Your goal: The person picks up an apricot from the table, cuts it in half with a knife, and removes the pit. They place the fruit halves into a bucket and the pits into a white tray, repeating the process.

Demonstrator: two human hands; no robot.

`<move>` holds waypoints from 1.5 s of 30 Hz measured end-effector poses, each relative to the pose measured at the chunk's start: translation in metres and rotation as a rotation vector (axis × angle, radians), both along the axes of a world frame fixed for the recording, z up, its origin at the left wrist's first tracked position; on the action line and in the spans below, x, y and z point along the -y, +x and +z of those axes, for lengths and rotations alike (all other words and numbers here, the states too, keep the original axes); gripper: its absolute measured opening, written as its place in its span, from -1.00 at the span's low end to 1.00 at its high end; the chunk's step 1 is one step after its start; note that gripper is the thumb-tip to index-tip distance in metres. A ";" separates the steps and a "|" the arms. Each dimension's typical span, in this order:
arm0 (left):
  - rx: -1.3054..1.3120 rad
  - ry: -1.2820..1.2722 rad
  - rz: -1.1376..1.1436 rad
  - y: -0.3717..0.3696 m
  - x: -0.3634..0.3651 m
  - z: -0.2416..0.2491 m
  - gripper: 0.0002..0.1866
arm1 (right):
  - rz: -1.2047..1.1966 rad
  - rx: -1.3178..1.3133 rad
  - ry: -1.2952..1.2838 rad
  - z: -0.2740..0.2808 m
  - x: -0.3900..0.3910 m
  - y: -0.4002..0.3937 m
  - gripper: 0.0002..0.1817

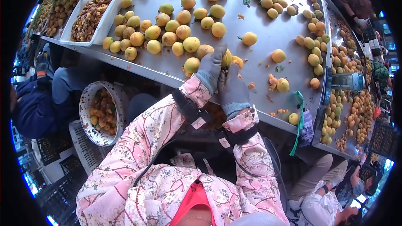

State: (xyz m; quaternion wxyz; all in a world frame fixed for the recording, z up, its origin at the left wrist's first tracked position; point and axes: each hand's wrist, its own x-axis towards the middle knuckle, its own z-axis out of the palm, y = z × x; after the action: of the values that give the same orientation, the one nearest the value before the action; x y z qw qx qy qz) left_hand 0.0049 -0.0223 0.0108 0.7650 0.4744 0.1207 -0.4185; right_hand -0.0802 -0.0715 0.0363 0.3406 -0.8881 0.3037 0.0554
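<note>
Grey gloves cover both of my hands, which meet over the near edge of the metal table. My left hand [212, 65] is closed around a yellow apricot [227, 58], its fingers over the far side. Just right of it, my right hand [233, 90] has its fingers bent up against the same fruit from below. Whether a small tool sits between the hands is hidden. An orange apricot piece [238, 62] shows its cut face just beyond my right fingertips. Several whole apricots lie left of my hands, the closest being a yellow one [192, 65].
A white tray [67, 33] of brown pits stands at the table's left. Below it, a stained white bucket [86, 106] holds apricot pieces. A green ribbon [298, 125] hangs over the front edge. Near the right rim lies a clear bottle [346, 81]. Other people sit at both sides.
</note>
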 end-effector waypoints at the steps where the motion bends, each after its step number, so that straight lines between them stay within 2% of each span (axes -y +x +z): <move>1: 0.002 -0.004 0.001 0.001 0.000 0.000 -0.45 | 0.001 0.002 -0.004 0.000 0.001 0.000 -0.66; 3: 0.033 0.030 -0.007 0.001 -0.001 -0.004 -0.60 | -0.006 0.007 -0.007 0.002 0.000 0.000 -0.66; 7: 0.194 -0.018 -0.065 0.000 -0.005 -0.016 -0.58 | -0.008 -0.012 -0.089 -0.005 0.004 -0.001 -0.68; 9: 0.396 0.015 -0.101 -0.002 -0.006 -0.016 -0.47 | -0.139 0.245 0.076 -0.016 0.008 -0.006 -0.71; 11: 0.337 -0.062 -0.095 -0.002 -0.010 -0.012 -0.52 | -0.171 0.206 0.098 -0.010 0.011 -0.011 -0.69; 13: 0.285 -0.111 -0.216 0.001 -0.014 -0.002 -0.53 | -0.166 0.415 0.076 -0.009 0.013 -0.016 -0.62; 14: 0.346 -0.038 -0.276 0.001 -0.017 0.003 -0.52 | -0.155 0.496 0.254 -0.007 0.016 -0.016 -0.50; 15: 0.351 -0.040 -0.275 0.002 -0.017 0.000 -0.52 | -0.153 0.500 0.252 -0.006 0.020 -0.017 -0.50; 17: 0.439 -0.076 -0.466 0.002 -0.017 -0.009 -0.51 | -0.051 0.506 0.618 -0.003 0.031 -0.021 -0.41; 18: 0.492 -0.035 -0.492 -0.002 -0.019 0.005 -0.50 | -0.066 0.383 0.780 0.002 0.037 -0.022 -0.32; 19: 0.495 -0.037 -0.496 -0.003 -0.018 0.009 -0.50 | -0.068 0.387 0.779 -0.005 0.036 -0.022 -0.32; 21: 0.660 0.150 -0.602 -0.005 -0.017 0.014 -0.49 | 0.174 0.674 0.402 -0.019 0.032 -0.018 -0.26; 22: 0.637 0.220 -0.600 -0.005 -0.018 0.017 -0.49 | 0.137 0.626 0.560 -0.016 0.031 -0.022 -0.24; 25: 0.752 0.239 -0.722 -0.003 -0.020 0.011 -0.47 | 0.128 0.610 0.606 -0.006 0.032 -0.026 -0.28; 28: 0.846 0.198 -0.690 -0.005 -0.022 0.017 -0.45 | 0.142 0.590 0.609 0.003 0.031 -0.028 -0.30; 32: 0.774 0.148 -0.615 -0.016 -0.024 0.011 -0.47 | 0.100 0.591 0.737 -0.003 0.031 -0.033 -0.30; 34: 0.709 0.109 -0.539 -0.021 -0.024 0.010 -0.50 | -0.121 0.450 1.088 0.009 0.027 -0.036 -0.29; 35: 0.707 0.109 -0.534 -0.021 -0.023 0.010 -0.50 | -0.118 0.447 1.088 0.015 0.025 -0.035 -0.29; 37: 0.660 0.095 -0.526 -0.024 -0.023 0.013 -0.52 | -0.272 0.413 1.188 0.025 0.019 -0.039 -0.26; 41: 0.631 0.207 -0.532 -0.027 -0.023 0.029 -0.59 | -0.377 0.380 1.229 0.026 0.011 -0.040 -0.24; 45: 0.706 0.139 -0.467 -0.030 -0.026 0.023 -0.60 | -0.456 0.494 1.394 0.022 0.002 -0.042 -0.27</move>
State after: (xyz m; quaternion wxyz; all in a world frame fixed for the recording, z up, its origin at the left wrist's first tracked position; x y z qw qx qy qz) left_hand -0.0252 0.0035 0.0334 0.6102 0.6537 -0.2313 -0.3831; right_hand -0.1225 -0.0732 0.0581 0.8817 -0.3707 0.2893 -0.0377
